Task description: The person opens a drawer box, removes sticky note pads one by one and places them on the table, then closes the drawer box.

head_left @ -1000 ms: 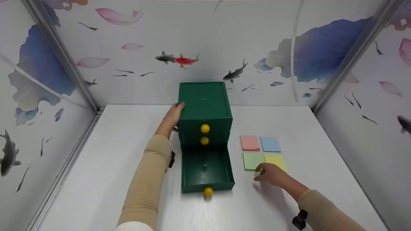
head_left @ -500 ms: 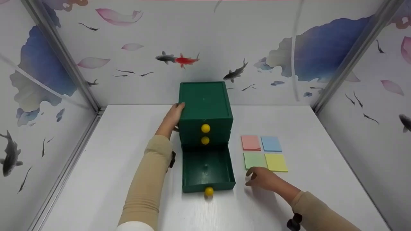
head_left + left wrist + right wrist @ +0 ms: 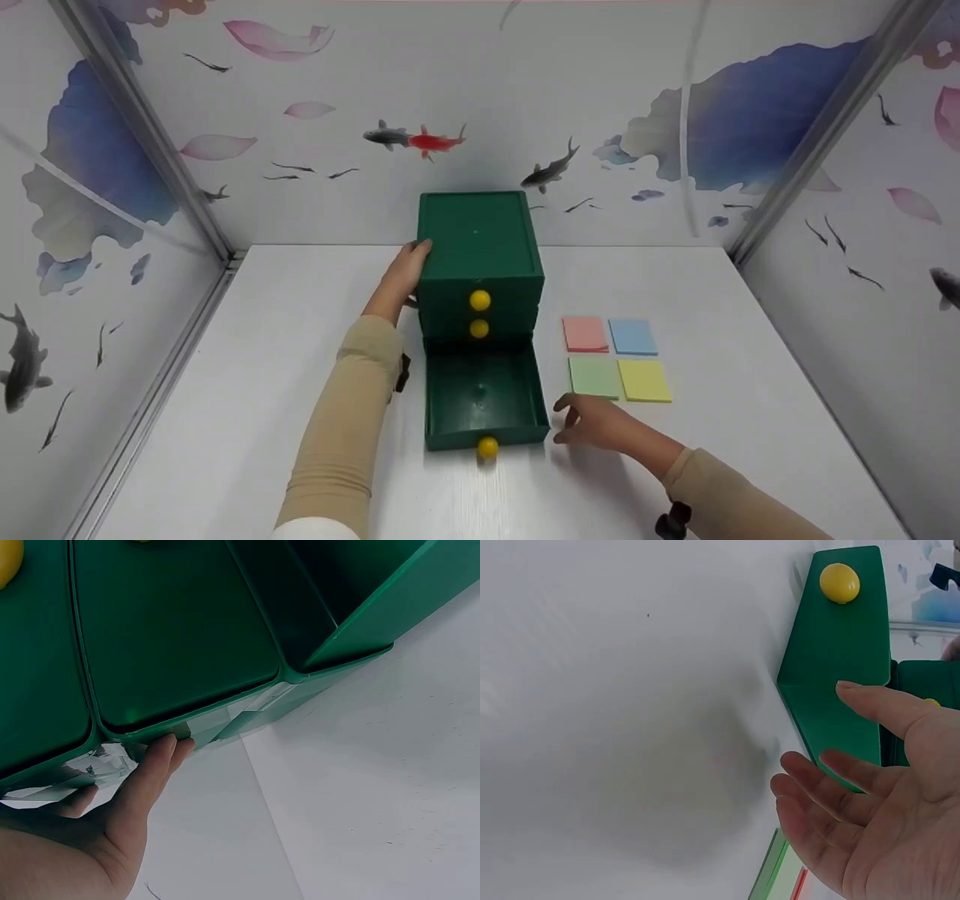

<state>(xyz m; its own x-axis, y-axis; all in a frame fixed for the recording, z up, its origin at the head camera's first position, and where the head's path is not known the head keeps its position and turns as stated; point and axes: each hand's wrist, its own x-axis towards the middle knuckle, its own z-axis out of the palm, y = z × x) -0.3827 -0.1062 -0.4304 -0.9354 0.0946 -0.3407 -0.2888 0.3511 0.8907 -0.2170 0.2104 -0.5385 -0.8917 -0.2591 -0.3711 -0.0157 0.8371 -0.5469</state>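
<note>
A green drawer unit (image 3: pixel 480 236) with yellow ball knobs stands on the white table. Its bottom drawer (image 3: pixel 484 390) is pulled out and holds nothing; the two drawers above are closed. My left hand (image 3: pixel 403 271) rests against the unit's left side, and the left wrist view shows its fingers (image 3: pixel 154 769) extended along that side wall. Just right of the open drawer's front corner is my right hand (image 3: pixel 596 426). In the right wrist view its thumb and fingers (image 3: pixel 840 791) are relaxed and apart, with nothing between them.
Right of the unit lie square sticky-note pads: pink (image 3: pixel 585 334), blue (image 3: pixel 633 337), green (image 3: pixel 594 377) and yellow (image 3: pixel 644 381). Walls printed with fish and petals enclose the table at the back and both sides.
My right hand has moved left, from over the yellow and green pads to beside the open drawer's front corner. My left hand has stayed on the unit.
</note>
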